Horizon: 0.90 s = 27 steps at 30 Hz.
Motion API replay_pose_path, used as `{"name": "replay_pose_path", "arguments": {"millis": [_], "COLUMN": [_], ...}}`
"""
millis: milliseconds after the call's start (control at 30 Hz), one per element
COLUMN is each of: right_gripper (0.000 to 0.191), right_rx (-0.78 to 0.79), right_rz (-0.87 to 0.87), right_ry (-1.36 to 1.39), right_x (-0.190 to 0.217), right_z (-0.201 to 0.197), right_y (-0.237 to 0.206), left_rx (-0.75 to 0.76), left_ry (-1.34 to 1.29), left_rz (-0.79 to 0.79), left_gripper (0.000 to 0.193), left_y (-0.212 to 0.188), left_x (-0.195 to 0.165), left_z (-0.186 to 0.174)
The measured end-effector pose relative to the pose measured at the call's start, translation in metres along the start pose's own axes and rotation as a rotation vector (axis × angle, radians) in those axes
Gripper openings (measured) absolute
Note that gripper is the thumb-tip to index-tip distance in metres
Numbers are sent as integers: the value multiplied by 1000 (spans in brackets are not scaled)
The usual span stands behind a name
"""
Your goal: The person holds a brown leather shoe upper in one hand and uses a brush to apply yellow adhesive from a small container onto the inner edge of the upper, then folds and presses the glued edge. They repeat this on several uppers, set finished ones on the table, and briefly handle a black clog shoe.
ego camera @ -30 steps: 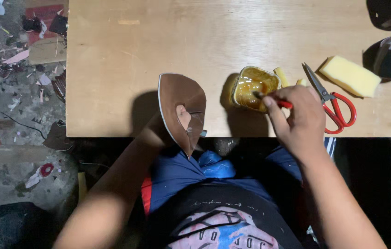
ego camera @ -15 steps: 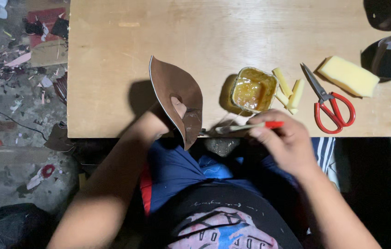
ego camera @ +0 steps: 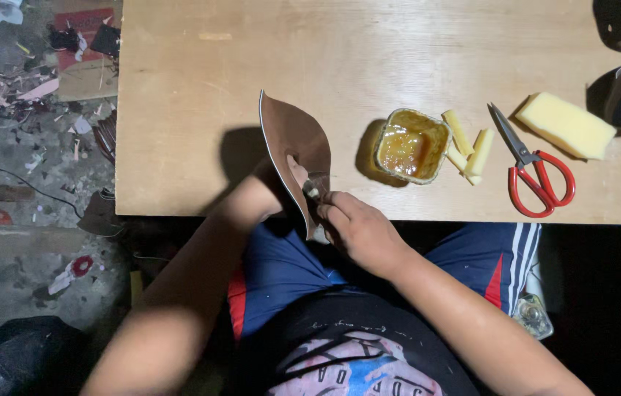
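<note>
A wooden table [ego camera: 200,110] carries a small square tub of amber glue [ego camera: 412,145], with several pale yellow foam strips [ego camera: 469,148] just beside it. Red-handled scissors [ego camera: 534,167] lie further right, closed, near a yellow foam block [ego camera: 566,125]. Left of the table, scraps litter the grey floor [ego camera: 32,125]

My arms are bare; I wear a black printed shirt [ego camera: 354,359] and blue shorts [ego camera: 288,271] with red-and-white stripes
</note>
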State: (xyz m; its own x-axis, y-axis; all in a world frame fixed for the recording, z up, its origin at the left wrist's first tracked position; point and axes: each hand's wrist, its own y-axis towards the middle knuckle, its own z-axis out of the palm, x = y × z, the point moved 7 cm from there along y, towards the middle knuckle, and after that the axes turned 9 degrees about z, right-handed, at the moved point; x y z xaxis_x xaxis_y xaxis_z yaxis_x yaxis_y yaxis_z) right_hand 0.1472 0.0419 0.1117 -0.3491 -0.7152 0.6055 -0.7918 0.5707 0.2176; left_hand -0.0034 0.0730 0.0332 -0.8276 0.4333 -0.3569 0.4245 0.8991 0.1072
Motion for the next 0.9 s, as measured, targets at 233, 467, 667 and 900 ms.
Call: {"name": "replay_pose_path", "arguments": {"millis": [233, 467, 667, 900], "right_gripper": [36, 23, 20, 21], "right_rx": [-143, -89, -50, -91], "right_rz": [73, 84, 101, 85], "right_ry": [-108, 226, 204, 243], "right_x": [5, 2, -6, -7], "right_z": [-22, -13, -22, -23], "right_y": [-14, 2, -2, -9], "left_rx": [-154, -252, -284, -288], "left_ry": [-561, -618, -666, -712], "left_rz": [-379, -460, -468, -465], "left_gripper": [17, 13, 10, 10], "left_y": [-10, -32, -31, -27], "left_x": [20, 25, 18, 9], "left_z": [14, 14, 19, 25]}}
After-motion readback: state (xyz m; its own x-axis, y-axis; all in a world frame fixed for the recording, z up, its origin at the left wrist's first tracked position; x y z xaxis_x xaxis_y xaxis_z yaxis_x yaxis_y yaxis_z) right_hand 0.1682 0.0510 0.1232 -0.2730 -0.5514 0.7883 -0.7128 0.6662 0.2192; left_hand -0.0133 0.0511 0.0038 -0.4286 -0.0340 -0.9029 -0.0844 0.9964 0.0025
